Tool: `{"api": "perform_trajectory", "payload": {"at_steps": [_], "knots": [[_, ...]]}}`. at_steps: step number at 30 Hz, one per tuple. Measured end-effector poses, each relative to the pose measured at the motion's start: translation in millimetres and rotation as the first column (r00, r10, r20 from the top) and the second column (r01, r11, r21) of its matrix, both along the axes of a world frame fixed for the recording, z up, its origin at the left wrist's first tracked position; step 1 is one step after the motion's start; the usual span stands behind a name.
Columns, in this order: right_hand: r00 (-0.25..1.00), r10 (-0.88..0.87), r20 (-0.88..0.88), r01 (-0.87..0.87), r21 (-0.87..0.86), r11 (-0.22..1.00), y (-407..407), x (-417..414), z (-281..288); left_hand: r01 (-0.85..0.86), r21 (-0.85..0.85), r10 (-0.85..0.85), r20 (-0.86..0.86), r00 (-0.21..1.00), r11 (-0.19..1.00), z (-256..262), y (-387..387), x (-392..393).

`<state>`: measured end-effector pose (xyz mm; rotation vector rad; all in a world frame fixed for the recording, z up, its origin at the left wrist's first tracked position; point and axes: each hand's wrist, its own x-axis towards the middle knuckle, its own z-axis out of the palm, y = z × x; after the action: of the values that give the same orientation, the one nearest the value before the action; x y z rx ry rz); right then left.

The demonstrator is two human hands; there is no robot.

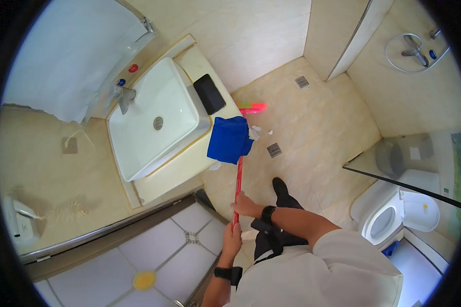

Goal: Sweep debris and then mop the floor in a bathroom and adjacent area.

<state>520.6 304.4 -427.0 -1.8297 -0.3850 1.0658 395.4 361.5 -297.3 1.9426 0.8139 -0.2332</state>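
Both my hands hold the red handle (238, 178) of a broom. My right hand (246, 205) grips it higher up, and my left hand (232, 241) wraps its near end. Farther along, the handle passes out of sight behind a folded blue cloth (230, 140) at the corner of the washbasin counter. Past the cloth, the pink and green broom head (254, 108) shows low beside the counter. White paper-like scraps (270, 132) lie on the tiled floor (315, 115) near it, some partly hidden by the cloth.
A white washbasin (157, 149) sits on the counter (173, 182), with a black phone-like slab (209, 94) beside it. Floor drains (274, 150) are set in the tiles. A glass panel's dark edge (403, 187) and a toilet (382, 222) stand right; a panelled door (169, 253) is lower left.
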Motion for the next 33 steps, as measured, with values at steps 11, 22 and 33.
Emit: {"api": "perform_trajectory", "payload": {"at_steps": [11,22,33], "knots": [[0.862,-0.161,-0.480,0.200,0.032,0.979,-33.9,-74.6,50.8,0.031,-0.085,-0.046,-0.187,0.981,0.996,55.6,0.2,-93.2],[0.756,-0.120,-0.643,0.100,-0.068,0.993,17.0,-106.4,29.4,-0.018,0.118,0.021,-0.022,1.000,0.993,46.1,20.9,-138.1],[0.809,0.065,-0.584,-0.078,0.002,0.997,36.7,-215.1,55.6,-0.241,0.024,0.241,-0.015,0.970,0.970,60.8,4.3,-260.5]]}}
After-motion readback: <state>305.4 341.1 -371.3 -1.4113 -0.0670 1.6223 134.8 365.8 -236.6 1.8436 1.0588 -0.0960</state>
